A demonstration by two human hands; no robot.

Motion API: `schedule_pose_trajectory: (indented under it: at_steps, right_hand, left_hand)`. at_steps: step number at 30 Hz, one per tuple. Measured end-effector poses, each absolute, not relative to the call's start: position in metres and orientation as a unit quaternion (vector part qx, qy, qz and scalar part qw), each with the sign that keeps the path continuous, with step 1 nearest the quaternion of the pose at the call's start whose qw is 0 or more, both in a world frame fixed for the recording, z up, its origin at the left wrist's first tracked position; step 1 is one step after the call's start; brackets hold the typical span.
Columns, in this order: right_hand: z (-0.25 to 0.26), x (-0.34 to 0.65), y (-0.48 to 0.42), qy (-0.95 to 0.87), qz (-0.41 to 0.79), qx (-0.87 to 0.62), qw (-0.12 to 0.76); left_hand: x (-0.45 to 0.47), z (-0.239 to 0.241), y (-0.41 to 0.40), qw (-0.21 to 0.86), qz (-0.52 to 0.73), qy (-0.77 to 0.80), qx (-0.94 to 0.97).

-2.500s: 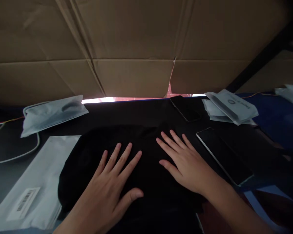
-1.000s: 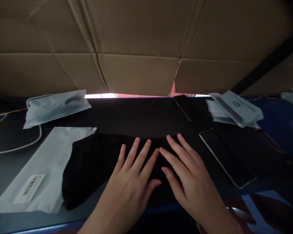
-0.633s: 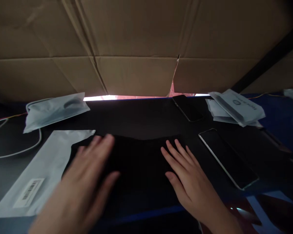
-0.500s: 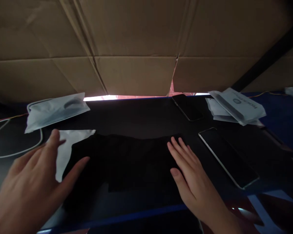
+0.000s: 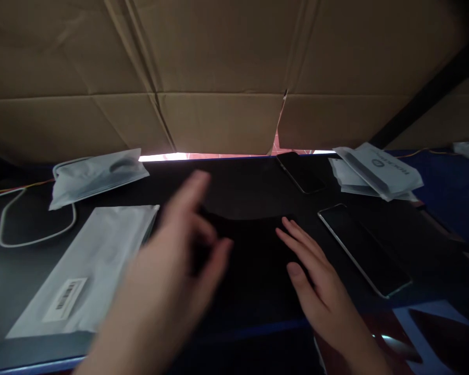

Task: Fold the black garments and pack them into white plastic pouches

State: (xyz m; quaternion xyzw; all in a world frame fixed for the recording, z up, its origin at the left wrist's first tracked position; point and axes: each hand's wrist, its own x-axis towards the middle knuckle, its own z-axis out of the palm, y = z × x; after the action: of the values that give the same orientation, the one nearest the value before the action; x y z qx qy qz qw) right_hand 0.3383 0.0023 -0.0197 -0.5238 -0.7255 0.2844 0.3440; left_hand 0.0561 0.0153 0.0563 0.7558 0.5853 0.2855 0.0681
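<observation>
A piece of black cloth (image 5: 254, 260) lies on the dark tabletop, its outline hard to make out against it. My right hand (image 5: 316, 281) rests on the cloth's right side, fingers stretched out and flat. Over the cloth's left part is my left hand (image 5: 172, 260), blurred by motion. Its index finger points forward, and the thumb and a bent finger come near each other; whether cloth is between them cannot be seen. Left of this hand lies a white pouch (image 5: 97, 250) with a barcode label (image 5: 65, 299), partly hidden by the forearm.
Two phones, a larger one (image 5: 363, 250) and a smaller one (image 5: 300, 172), lie right of the cloth. White printed pouches (image 5: 383, 169) are stacked at the back right. Another pouch (image 5: 99, 177) and a white cable (image 5: 35, 244) sit back left. Cardboard (image 5: 219, 120) stands behind.
My left hand has swept right across the cloth. The cloth's left part no longer covers the white pouch, which now shows with its label. My right hand has shifted slightly right.
</observation>
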Motion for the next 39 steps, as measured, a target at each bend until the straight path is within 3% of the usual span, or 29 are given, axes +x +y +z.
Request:
schedule_pose_trajectory:
  at_steps: [3,6,9,13,16,19,21,25,31,35,39]
  right_hand:
    - [-0.019,0.346,0.003,-0.679,0.307,-0.512,0.428]
    - [-0.018,0.349,0.004,-0.645,0.304,-0.518,0.472]
    - [-0.017,0.346,0.004,-0.662,0.292,-0.531,0.441]
    - [-0.016,0.342,0.005,-0.669,0.285,-0.552,0.408]
    - [-0.017,0.343,0.005,-0.655,0.288,-0.56,0.418]
    - [-0.018,0.344,0.005,-0.643,0.301,-0.563,0.423]
    - [-0.018,0.344,0.006,-0.638,0.304,-0.564,0.426]
    - [-0.018,0.343,0.007,-0.638,0.3,-0.557,0.439]
    - [-0.022,0.343,0.008,-0.619,0.296,-0.555,0.47]
    - [-0.025,0.345,0.009,-0.6,0.294,-0.556,0.494]
    - [-0.025,0.345,0.01,-0.597,0.288,-0.559,0.498]
  left_hand:
    - [0.104,0.043,0.016,0.098,0.218,0.451,0.86]
    - [0.109,0.018,0.021,0.025,0.181,0.446,0.876]
    - [0.091,0.0,0.025,-0.023,0.151,0.467,0.871]
    - [0.063,0.015,0.015,0.022,0.154,0.459,0.875]
    - [0.042,0.033,0.003,0.012,0.196,0.562,0.803]
    - [0.026,0.03,-0.003,-0.027,0.158,0.683,0.712]
    - [0.021,0.021,-0.003,0.006,0.136,0.708,0.693]
    - [0.026,0.02,0.003,0.09,0.175,0.684,0.702]
    - [0.074,0.062,0.01,0.039,0.337,0.641,0.688]
    - [0.12,0.055,0.01,0.09,0.299,0.492,0.813]
    - [0.13,0.015,0.007,0.035,0.247,0.494,0.833]
